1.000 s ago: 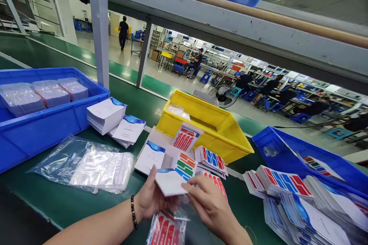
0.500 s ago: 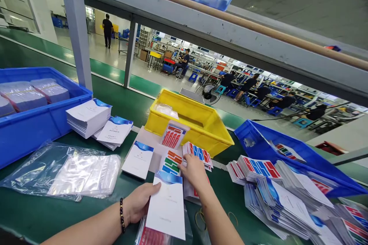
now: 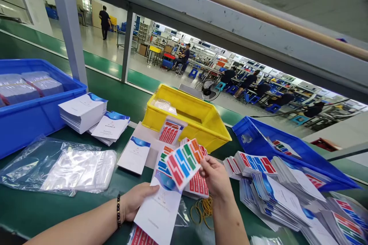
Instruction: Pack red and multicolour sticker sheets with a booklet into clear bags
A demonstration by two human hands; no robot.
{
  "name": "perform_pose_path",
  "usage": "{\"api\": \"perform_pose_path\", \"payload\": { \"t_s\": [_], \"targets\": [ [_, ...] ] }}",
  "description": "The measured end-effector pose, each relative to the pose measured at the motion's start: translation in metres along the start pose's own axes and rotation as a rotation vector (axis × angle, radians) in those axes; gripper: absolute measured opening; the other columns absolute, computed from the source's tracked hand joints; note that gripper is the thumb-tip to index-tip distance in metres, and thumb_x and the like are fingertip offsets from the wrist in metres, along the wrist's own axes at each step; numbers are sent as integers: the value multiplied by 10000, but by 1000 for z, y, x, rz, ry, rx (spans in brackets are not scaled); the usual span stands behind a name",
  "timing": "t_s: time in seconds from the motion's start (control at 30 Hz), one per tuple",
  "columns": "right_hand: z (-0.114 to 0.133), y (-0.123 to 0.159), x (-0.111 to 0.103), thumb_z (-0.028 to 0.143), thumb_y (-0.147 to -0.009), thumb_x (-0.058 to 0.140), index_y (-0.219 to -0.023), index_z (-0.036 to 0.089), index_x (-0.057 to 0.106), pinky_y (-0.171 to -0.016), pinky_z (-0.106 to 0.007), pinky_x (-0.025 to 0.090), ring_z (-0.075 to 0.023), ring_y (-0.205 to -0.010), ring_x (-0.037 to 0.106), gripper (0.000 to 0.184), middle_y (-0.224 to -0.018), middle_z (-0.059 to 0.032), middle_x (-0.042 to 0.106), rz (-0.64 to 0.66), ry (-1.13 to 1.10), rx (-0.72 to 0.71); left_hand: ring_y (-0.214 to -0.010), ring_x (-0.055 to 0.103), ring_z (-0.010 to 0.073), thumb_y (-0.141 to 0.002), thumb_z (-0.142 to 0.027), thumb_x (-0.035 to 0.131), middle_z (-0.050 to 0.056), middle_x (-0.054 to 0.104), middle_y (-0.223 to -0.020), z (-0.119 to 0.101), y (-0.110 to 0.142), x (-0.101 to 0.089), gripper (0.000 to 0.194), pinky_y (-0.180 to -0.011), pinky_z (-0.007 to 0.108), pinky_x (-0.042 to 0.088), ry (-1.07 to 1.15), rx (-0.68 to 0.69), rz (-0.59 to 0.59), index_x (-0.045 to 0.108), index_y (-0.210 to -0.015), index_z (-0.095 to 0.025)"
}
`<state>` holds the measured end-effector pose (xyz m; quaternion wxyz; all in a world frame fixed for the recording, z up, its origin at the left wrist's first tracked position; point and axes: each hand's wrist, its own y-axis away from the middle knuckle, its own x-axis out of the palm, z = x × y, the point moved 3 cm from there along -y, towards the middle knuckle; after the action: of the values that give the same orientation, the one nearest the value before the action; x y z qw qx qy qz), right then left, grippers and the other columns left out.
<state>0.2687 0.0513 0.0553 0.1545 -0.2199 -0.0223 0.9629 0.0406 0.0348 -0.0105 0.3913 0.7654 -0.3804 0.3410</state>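
My left hand [image 3: 135,200], with a bead bracelet at the wrist, grips a white booklet [image 3: 159,214] with a blue corner, held low over the green table. My right hand [image 3: 216,178] pinches a sticker sheet [image 3: 183,162] with red, blue, green and orange labels, lifted just above the booklet's top. Under and behind them lie more sticker sheets [image 3: 198,184] and a single booklet [image 3: 133,154]. A clear bag with red stickers [image 3: 139,236] shows at the bottom edge.
A yellow bin [image 3: 186,120] stands behind the stickers. Blue bins sit at left [image 3: 31,113] and right [image 3: 284,153]. Booklet stacks [image 3: 83,111], clear bags [image 3: 66,166], rubber bands [image 3: 202,210] and piles of printed sheets [image 3: 276,195] cover the table. Other people work in the hall beyond.
My right hand reached to the sticker pile, picked up one multicoloured sheet and brought it over the booklet. My left hand kept hold of the booklet.
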Motion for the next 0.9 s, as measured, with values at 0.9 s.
{"api": "perform_pose_path", "payload": {
  "t_s": [0.9],
  "targets": [
    [-37,39,-20,465,-798,445,-751,193,587,-601,-288,386,-211,-758,568,310,-826,-62,584,-214,883,205,-692,671,219,-569,-452,762,110,709,-748,-5,2,9,473,-733,320,492,-180,26,-208,646,-829,-73]
  ]
}}
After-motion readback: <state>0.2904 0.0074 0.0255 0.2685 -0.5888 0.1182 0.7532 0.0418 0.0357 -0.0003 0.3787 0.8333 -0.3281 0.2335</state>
